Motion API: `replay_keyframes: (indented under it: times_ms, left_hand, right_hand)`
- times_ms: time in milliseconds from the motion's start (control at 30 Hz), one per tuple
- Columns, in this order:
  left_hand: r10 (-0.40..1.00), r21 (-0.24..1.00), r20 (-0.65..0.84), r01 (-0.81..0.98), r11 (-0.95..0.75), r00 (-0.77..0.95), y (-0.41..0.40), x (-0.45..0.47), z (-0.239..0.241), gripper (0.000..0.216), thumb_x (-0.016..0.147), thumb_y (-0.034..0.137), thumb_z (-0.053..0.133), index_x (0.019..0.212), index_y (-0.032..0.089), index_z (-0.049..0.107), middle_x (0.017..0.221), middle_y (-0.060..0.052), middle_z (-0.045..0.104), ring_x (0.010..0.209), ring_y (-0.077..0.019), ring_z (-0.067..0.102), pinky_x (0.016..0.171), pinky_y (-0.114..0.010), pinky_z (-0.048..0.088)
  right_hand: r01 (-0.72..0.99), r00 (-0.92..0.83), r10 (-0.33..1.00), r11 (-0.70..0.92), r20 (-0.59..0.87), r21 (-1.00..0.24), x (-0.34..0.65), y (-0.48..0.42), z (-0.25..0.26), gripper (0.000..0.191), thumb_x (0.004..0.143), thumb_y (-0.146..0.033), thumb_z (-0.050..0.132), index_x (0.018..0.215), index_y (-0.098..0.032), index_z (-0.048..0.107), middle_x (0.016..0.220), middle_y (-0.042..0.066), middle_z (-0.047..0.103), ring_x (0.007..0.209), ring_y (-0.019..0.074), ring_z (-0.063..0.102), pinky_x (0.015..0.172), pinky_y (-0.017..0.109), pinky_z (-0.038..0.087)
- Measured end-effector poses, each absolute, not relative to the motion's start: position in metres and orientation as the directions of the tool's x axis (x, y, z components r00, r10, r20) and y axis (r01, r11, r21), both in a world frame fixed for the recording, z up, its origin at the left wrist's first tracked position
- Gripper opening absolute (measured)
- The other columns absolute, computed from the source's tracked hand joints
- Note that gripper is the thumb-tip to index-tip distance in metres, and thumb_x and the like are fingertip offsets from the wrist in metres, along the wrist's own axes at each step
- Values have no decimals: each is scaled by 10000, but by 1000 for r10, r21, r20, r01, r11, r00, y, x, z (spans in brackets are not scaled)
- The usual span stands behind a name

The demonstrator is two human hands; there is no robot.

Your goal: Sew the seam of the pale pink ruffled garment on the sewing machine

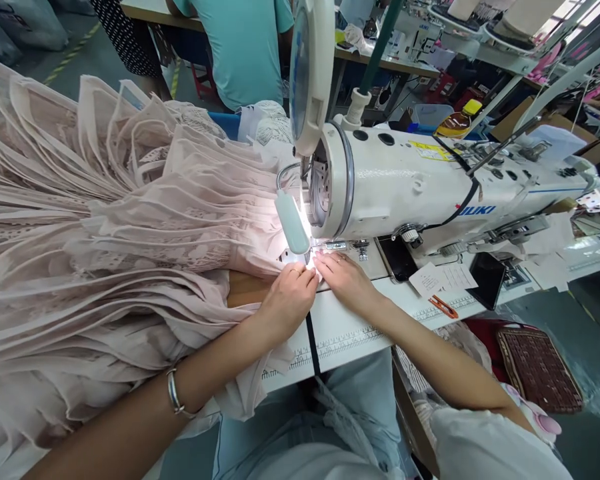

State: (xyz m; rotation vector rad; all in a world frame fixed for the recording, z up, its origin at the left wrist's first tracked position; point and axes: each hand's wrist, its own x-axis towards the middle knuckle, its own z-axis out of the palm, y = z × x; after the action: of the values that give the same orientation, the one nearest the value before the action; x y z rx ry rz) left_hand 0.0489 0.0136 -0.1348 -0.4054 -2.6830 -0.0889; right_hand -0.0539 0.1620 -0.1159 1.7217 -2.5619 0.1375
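My left hand [291,293] is closed, its fingers pinching the edge of a pale pink fabric just in front of the needle area. Close beside it, my right hand [347,280] has its fingers together on the same brightly lit edge; the bit of cloth between them is mostly covered. The pale pink fabric [180,193], sheer with lace parts, spreads in many gathered layers to the left of my hands. Over my fingertips stands the white sewing machine [390,180]. A small pale green plate [293,223] on the machine hides part of the needle and foot.
On the machine bed's right lie a dark phone [397,259], paper slips [443,279], orange thread snips [443,307] and a black flat object [487,280]. A measuring scale [350,343] runs along the table's front edge. A person in a teal shirt [245,53] sits beyond.
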Motion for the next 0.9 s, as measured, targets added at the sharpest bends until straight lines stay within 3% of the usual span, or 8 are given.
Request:
replay_keyframes:
  times_ms: [100, 267, 433, 600, 900]
  left_hand:
    - [305, -25, 456, 331, 943, -836, 16, 46, -140, 277, 962, 61, 430, 1115, 48, 659, 1099, -151, 732, 1092, -257, 653, 1019, -421, 483]
    - [339, -58, 415, 347, 936, -844, 15, 45, -147, 368, 948, 28, 390, 1245, -47, 594, 1250, -229, 687, 1191, -278, 639, 1065, -415, 468]
    - [324, -7, 384, 348, 937, -865, 13, 45, -147, 378, 956, 24, 372, 1259, -15, 595, 1275, -220, 681, 1231, -269, 626, 1097, -430, 455]
    - [321, 12, 377, 351, 936, -869, 11, 46, -141, 381, 974, 37, 343, 1251, 19, 604, 1247, -203, 693, 1224, -257, 628, 1097, -435, 463]
    - [323, -60, 434, 331, 942, -841, 10, 44, -145, 370, 978, 48, 351, 1239, -7, 608, 1233, -217, 694, 1194, -279, 641, 1060, -432, 482]
  right_hand:
    - [-897, -429, -903, 427, -8, -115, -65, 163, -114, 458, 974, -57, 345, 1334, -154, 612, 1369, 131, 627, 1229, 258, 592, 1003, 418, 526]
    - [-858, -475, -878, 477, -57, -192, -76, 168, -119, 595, 899, -2, 343, 1399, -224, 578, 1450, 63, 587, 1231, 230, 607, 1030, 412, 515]
    - [-849, -481, -876, 456, 30, -268, -75, 171, -124, 675, 817, 39, 344, 1392, -202, 601, 1433, 79, 602, 1284, 228, 579, 1048, 418, 509]
    - [-845, -485, -872, 447, 68, -295, -73, 170, -122, 667, 832, 38, 345, 1384, -228, 609, 1378, 65, 643, 1260, 205, 591, 1089, 411, 475]
    - [-791, -551, -833, 539, -47, -289, -70, 164, -115, 637, 879, 10, 317, 1400, -239, 587, 1338, 59, 659, 1215, 206, 604, 1022, 372, 500]
